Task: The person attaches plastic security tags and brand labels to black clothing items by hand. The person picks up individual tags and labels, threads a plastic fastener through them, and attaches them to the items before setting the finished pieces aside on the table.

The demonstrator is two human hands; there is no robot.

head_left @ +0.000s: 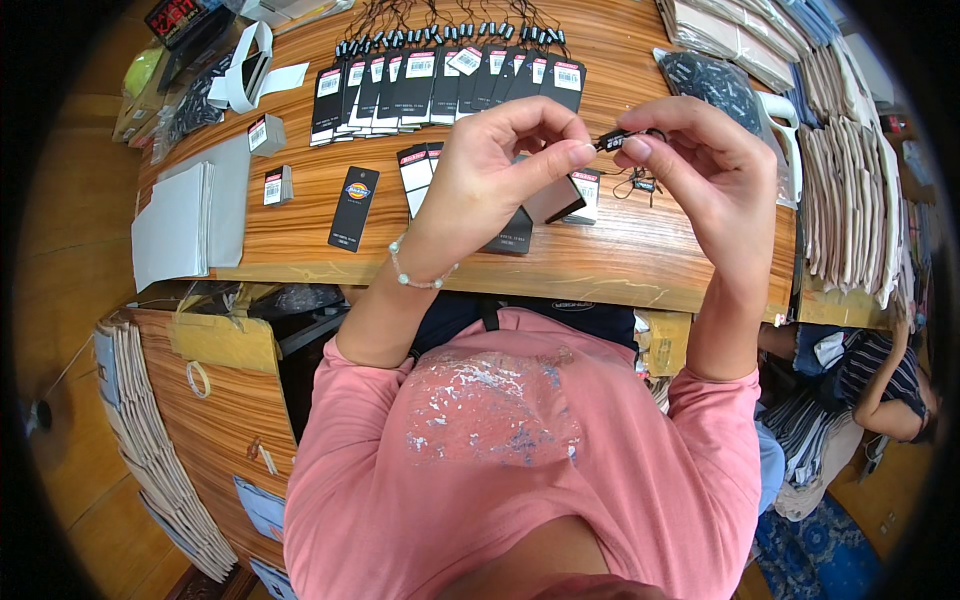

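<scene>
My left hand and my right hand meet above the wooden table. Between their fingertips is a small black plastic tag clasp with a thin black cord; both hands pinch at it. Under the left fingers hangs a folded dark hang tag, partly hidden by the hand. Just beyond lies a long row of black hang tags, their corded clasps trailing away. A few loose black cords rest below my right fingers. Closer in, a single black tag lies flat.
Small stacks of white stickers and a pile of paper sheets occupy the left. At the right are a bag of black clasps, a white-handled tool and folded beige garments. Another person sits at far right.
</scene>
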